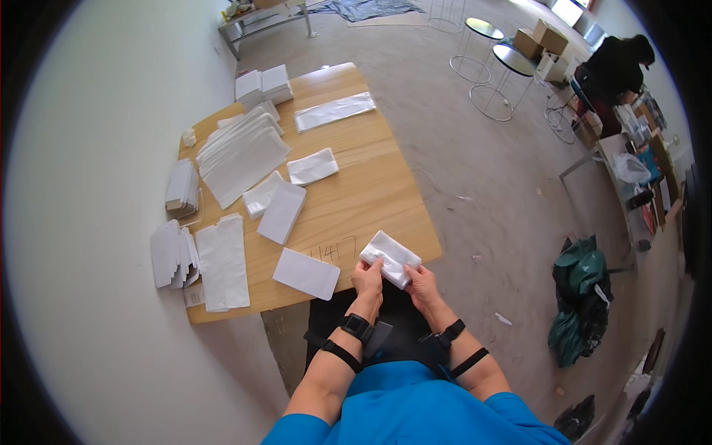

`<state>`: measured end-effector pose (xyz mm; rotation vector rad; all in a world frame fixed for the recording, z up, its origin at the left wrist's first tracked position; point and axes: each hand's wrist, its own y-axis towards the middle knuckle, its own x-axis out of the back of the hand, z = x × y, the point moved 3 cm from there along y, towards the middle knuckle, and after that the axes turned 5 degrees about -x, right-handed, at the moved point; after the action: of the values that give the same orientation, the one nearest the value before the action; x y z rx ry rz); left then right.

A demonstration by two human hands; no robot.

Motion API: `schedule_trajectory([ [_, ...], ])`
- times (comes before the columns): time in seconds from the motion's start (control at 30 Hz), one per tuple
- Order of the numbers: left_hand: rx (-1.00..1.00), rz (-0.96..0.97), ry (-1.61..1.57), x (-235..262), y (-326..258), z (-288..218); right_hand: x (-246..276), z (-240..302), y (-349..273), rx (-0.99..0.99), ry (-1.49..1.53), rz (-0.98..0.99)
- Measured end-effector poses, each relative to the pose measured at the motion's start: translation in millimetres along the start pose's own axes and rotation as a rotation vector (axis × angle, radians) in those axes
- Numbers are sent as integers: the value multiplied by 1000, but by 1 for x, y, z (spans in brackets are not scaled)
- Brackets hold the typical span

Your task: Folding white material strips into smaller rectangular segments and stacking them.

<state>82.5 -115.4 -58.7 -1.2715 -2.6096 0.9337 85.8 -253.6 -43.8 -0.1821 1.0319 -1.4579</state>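
Both my hands grip a folded white plastic packet [391, 257] over the table's near right edge. My left hand [368, 279] has its thumb on top of the packet's left side, and my right hand [422, 286] pinches its lower right corner. To the left on the wooden table [371, 178] lies a white rectangular card-like piece [307, 273], with another white box-like piece [282, 213] farther back. That one partly covers a folded white plastic sheet [262, 194]. A similar folded sheet [313, 166] rests just beyond.
Fanned white bags [243, 154], a long clear-white strip [335, 112] and stacks of white cards [182, 185] line the table. A wall [104, 222] borders its left. Round side tables [513, 61], a green-black plastic bag [578, 297] and a seated person [612, 74] are to the right.
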Motion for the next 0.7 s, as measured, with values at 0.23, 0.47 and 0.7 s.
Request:
schedule_trajectory([
  [0.23,-111,43,24,-15,11,-15,-1,7,-3,117,-126,-214],
  [0.47,-83,0,237,2,7,-31,4,14,10,348,-755,-420],
  [0.7,67,14,-145,12,-7,-20,-11,5,-5,181,-137,-245],
])
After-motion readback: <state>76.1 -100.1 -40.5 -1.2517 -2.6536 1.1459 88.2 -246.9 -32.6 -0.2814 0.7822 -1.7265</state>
